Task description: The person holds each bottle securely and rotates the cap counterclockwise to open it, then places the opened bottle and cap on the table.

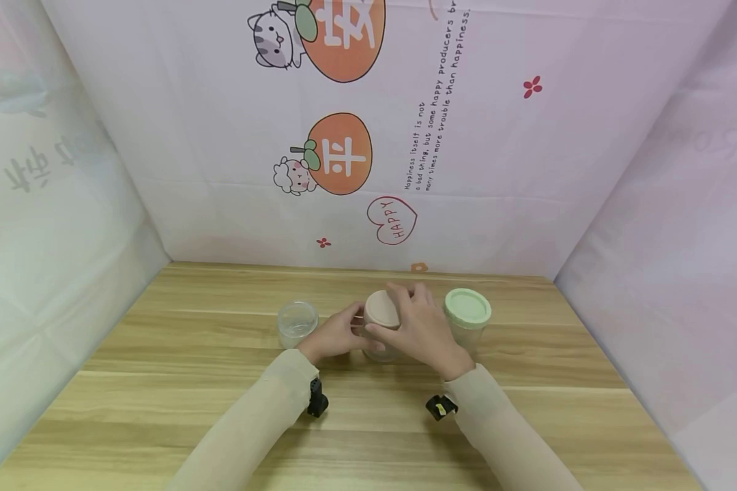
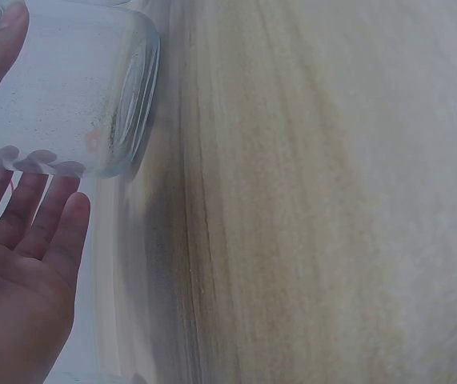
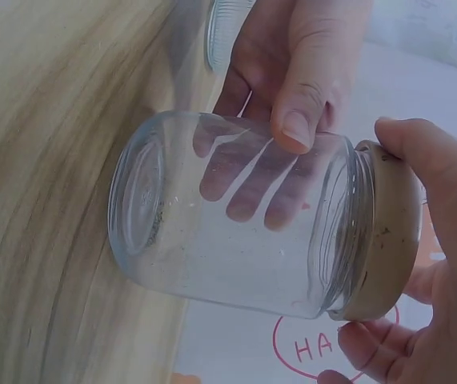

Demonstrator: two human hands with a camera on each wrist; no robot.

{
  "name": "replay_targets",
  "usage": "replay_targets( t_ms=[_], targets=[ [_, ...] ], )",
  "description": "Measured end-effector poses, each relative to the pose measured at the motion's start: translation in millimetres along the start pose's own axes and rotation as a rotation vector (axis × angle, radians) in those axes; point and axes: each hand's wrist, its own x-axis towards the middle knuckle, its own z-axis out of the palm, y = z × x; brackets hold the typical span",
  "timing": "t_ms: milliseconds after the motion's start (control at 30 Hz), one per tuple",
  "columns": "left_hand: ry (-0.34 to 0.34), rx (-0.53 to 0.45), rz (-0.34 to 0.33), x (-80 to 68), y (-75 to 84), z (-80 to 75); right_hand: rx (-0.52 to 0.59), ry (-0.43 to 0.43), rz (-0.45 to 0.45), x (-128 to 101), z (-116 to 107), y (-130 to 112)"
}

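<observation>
Two sleeved forearms reach in over the wooden surface (image 1: 160,382), each with a small black camera strapped at the wrist, and both hands meet on one clear glass jar (image 3: 228,232) at the middle. The left hand (image 1: 334,334) wraps the jar's body from its own side: in the right wrist view its thumb lies curled over the glass and its fingers (image 3: 244,180) show through the wall from behind. The right hand (image 1: 420,327) sits over the top, fingers and thumb curled round the beige lid (image 3: 384,232), which is on the jar's mouth; whether the lid is seated tight I cannot tell. The jar stands just above the surface in the head view, and from the wrist views I cannot say whether its base touches the wood. Just outside the left hand stands a second clear jar (image 1: 297,322) with no lid on it, upright and apart from the fingers. Just outside the right hand stands a third jar with a pale green lid (image 1: 467,308), close by the knuckles. Beyond them all hangs a pale printed cloth backdrop (image 1: 528,170) with orange fruit and cartoon animals.
</observation>
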Motion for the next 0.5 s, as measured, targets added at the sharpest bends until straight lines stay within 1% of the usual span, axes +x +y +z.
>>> replay_targets(
  t_ms=[300, 500],
  targets=[
    [0.001, 0.01, 0.004, -0.1, 0.1, -0.1, 0.06, -0.037, -0.034, -0.8, -5.9, 1.5],
    [-0.002, 0.02, 0.03, -0.1, 0.6, 1.3, 0.082, -0.108, -0.039, -1.6, -4.9, 3.6]
  ],
)
